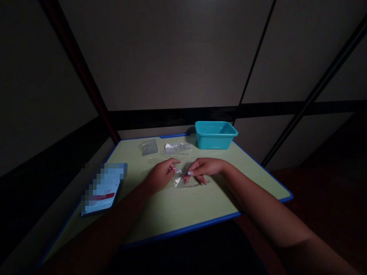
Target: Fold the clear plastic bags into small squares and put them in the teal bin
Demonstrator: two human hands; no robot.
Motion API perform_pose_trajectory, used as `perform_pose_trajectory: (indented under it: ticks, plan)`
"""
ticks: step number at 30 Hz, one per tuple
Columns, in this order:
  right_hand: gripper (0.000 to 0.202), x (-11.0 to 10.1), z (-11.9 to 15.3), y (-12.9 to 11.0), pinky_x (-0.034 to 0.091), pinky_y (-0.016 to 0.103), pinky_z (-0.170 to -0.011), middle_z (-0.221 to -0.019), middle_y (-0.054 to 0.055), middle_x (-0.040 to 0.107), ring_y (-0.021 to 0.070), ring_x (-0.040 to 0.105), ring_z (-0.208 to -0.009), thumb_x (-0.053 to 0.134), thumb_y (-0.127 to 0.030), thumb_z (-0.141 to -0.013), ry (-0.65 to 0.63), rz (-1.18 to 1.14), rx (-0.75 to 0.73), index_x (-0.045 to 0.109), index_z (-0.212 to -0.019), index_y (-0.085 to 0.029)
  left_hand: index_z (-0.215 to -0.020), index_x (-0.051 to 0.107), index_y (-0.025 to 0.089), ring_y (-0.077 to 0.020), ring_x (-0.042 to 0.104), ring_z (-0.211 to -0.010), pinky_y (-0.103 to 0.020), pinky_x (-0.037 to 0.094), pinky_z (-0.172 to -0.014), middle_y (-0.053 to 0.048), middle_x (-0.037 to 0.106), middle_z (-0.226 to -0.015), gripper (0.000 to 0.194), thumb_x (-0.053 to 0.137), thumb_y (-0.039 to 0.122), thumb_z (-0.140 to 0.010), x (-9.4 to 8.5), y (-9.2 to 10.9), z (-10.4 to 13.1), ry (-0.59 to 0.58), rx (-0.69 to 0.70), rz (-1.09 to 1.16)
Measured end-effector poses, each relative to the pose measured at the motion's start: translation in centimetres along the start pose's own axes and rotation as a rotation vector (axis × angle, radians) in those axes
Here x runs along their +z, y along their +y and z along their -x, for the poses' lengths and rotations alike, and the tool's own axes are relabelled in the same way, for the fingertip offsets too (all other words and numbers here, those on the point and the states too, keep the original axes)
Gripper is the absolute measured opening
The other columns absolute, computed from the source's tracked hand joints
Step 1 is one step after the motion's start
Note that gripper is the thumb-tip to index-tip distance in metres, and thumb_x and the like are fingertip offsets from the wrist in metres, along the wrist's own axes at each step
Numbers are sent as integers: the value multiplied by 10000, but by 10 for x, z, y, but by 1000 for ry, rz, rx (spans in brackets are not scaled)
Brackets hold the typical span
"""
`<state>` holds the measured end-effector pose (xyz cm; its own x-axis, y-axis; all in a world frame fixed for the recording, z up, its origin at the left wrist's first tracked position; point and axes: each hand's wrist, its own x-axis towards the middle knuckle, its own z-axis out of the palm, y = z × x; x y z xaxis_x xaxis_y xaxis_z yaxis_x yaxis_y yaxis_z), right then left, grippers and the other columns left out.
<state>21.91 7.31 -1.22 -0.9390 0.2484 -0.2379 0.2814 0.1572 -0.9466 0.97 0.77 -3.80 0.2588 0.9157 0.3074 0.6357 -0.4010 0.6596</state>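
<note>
A crinkled clear plastic bag [178, 182] lies near the middle of the table, partly under my hands. My right hand [205, 168] reaches over it from the right, thumb and forefinger pinched on the plastic while the other fingers point down. From the left, my left hand [163, 174] meets the bag's near-left part with curled fingers; its index finger sticks out. A shiny bit of plastic shows at those fingertips. Whether something small is inside the bag, I cannot make out.
Behind my hands lie a flat grey packet [149, 147] and a shiny clear wrapper [177, 148]. A turquoise plastic basket [215, 142] stands at the back right. On the left rests a lit tablet [106, 191]. The pale table [172, 217] has a blue edge and stands against panelled doors.
</note>
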Motion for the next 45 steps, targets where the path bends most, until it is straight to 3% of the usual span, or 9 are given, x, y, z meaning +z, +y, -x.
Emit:
perform_pose_trajectory:
  ticks: [6, 12, 23, 26, 33, 37, 40, 43, 45]
  plan:
    - [520, -2, -2, 4, 428, 197, -422, -835, 79, 676, 45, 508, -396, 565, -509, -772, -45, -113, -15, 606, -1069, -85, -1005, 576, 160, -146, 536, -687, -258, 411, -661, 4, 573, -731, 266, 450, 181, -772, -1, 0, 0, 1, 11, -123]
    - [539, -3, -1, 4, 415, 186, -408, -773, 67, 671, 47, 505, -393, 557, -534, -764, -38, -101, 4, 619, -1060, -87, -992, 579, 164, -150, 529, -700, -259, 406, -663, 4, 566, -721, 258, 446, 181, -772, -1, -5, 0, 17, 39, -181]
    - [415, -7, 0, 5, 249, 166, -357, -632, 12, 610, 11, 332, -372, 558, -457, -795, 40, 6, -51, 649, -934, -77, -971, 585, 170, -170, 549, -775, -283, 420, -720, -23, 584, -793, 245, 448, 184, -769, -2, -6, 0, 2, 55, -177]
    - [400, -8, -1, 5, 268, 168, -355, -637, -2, 595, 18, 357, -370, 591, -462, -765, 187, -8, -105, 621, -923, -97, -875, 584, 180, -173, 545, -764, -285, 415, -712, -17, 577, -767, 176, 448, 186, -764, -2, -8, -1, -9, 68, -197]
    - [397, -21, -4, 7, 419, 216, -477, -759, -4, 586, 85, 530, -532, 586, -462, -761, 835, -82, -340, 521, -1061, -210, -837, 565, 191, -178, 539, -764, -293, 412, -715, -17, 572, -765, 156, 433, 180, -755, -1, -10, -1, -15, 87, -203]
    - [422, -25, -3, 8, 445, 265, -621, -850, 17, 600, 125, 570, -705, 572, -467, -770, 1022, -51, -375, 508, -1114, -230, -862, 570, 189, -179, 537, -784, -299, 414, -733, -23, 577, -782, 184, 414, 183, -765, -3, -8, 0, -20, 90, -200]
    - [501, -21, 0, 3, 406, 358, -831, -1133, 64, 567, 176, 541, -1006, 477, -527, -818, 917, -129, -361, 418, -1250, -281, -861, 581, 195, -182, 531, -831, -304, 408, -765, -29, 594, -821, 204, 395, 180, -777, -3, -7, -1, -39, 110, -209]
    - [579, -14, 8, -4, 275, 413, -974, -1377, 73, 385, 191, 342, -1258, 369, -606, -834, 567, -257, -326, 334, -1331, -309, -857, 585, 199, -188, 526, -850, -313, 405, -777, -30, 603, -837, 217, 379, 186, -789, -3, -6, -1, -53, 116, -228]
    - [658, -11, 14, -8, 203, 393, -1019, -1438, 66, 288, 190, 223, -1322, 444, -626, -788, 276, -288, -301, 331, -1346, -296, -853, 585, 195, -193, 528, -860, -319, 406, -782, -34, 608, -845, 216, 377, 189, -791, -4, -5, -2, -61, 118, -237]
